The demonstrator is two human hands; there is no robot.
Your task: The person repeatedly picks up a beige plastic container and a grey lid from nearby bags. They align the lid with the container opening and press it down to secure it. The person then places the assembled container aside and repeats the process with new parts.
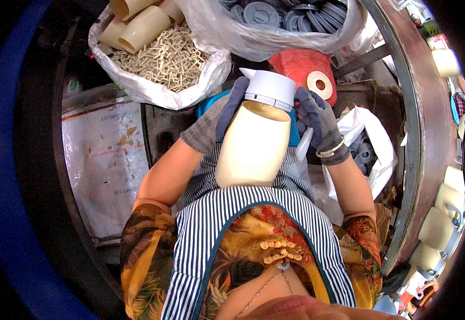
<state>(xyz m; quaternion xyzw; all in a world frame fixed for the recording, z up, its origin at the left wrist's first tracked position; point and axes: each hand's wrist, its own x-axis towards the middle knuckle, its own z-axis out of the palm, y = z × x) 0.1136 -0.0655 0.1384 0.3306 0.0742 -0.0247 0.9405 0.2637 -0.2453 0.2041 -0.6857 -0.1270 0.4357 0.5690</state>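
Cream jug (254, 149), light, stiff, slick, we judge; grip collar (271, 88) and handle (304, 145), where left fingers (235, 96) press at nine o'clock, right fingers (310, 105) curl at three.

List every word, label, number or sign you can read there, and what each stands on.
Flat, glossy white sheet at left: grey lettering, seemingly upside down and partly blurred; not copied out.
Small red-and-white packet, upper right: any print is too small to read.
Tall cream plastic jug body, pale lavender plastic spouted collar: no text visible.
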